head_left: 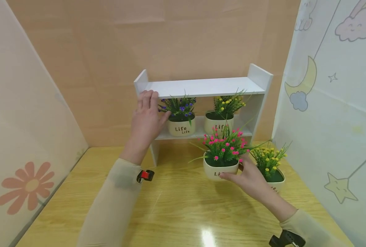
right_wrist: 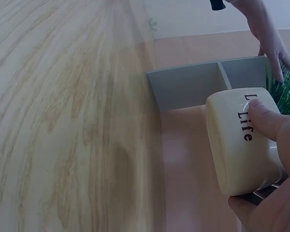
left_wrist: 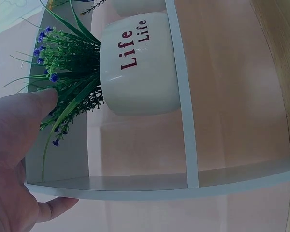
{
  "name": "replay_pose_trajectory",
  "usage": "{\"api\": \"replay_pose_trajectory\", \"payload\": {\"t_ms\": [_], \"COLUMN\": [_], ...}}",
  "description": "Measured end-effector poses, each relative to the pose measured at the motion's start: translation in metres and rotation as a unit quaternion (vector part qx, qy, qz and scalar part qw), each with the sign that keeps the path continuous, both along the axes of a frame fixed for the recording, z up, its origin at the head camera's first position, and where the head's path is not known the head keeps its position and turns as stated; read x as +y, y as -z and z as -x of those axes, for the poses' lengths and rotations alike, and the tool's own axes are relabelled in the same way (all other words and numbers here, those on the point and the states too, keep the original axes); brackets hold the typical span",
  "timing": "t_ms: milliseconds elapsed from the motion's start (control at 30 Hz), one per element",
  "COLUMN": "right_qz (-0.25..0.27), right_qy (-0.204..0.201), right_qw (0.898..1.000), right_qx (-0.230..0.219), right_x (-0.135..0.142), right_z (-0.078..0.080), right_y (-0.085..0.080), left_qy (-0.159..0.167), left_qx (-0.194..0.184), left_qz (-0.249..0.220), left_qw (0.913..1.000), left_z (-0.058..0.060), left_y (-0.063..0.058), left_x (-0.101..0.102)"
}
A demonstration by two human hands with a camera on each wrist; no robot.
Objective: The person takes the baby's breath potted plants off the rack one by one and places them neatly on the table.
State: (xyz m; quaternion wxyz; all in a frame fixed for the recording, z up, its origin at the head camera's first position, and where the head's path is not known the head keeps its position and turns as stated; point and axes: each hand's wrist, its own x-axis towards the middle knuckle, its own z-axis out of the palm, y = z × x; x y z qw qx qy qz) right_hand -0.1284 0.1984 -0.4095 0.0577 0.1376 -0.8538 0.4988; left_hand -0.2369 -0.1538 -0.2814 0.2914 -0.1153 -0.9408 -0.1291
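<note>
My left hand (head_left: 146, 120) grips the upper left corner of a white two-tier shelf (head_left: 198, 87), thumb on one side of the side board and fingers on the other in the left wrist view. Beside that thumb, a cream pot with purple flowers (left_wrist: 140, 63) stands on the lower tier. With thumb and fingers, my right hand (head_left: 252, 178) holds a cream pot of pink flowers (head_left: 220, 169) by its right side. The right wrist view shows this pot raised over the tabletop, its thumb pressed on the "Life" lettering (right_wrist: 246, 128).
A pot with yellow flowers (head_left: 212, 121) stands on the right of the lower tier, partly behind the pink flowers. Another yellow-flowered pot (head_left: 269, 164) sits on the wooden table (head_left: 170, 206) beyond my right wrist. Decorated panels (head_left: 331, 113) flank the table, with a tan backdrop behind.
</note>
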Motion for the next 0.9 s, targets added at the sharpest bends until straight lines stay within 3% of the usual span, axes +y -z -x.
{"api": "replay_pose_trajectory", "payload": {"t_ms": [433, 900], "right_qz": [-0.056, -0.074], "right_qy": [0.015, 0.018], "right_qw": [0.998, 0.997], "right_qx": [0.001, -0.007], "right_x": [0.009, 0.021], "right_z": [0.012, 0.017], "right_y": [0.024, 0.039], "left_qy": [0.001, 0.001], "left_qx": [0.004, 0.015], "left_qz": [0.004, 0.003], "left_qw": [1.0, 0.9999], "left_z": [0.002, 0.002], "left_y": [0.003, 0.004], "left_x": [-0.001, -0.001]}}
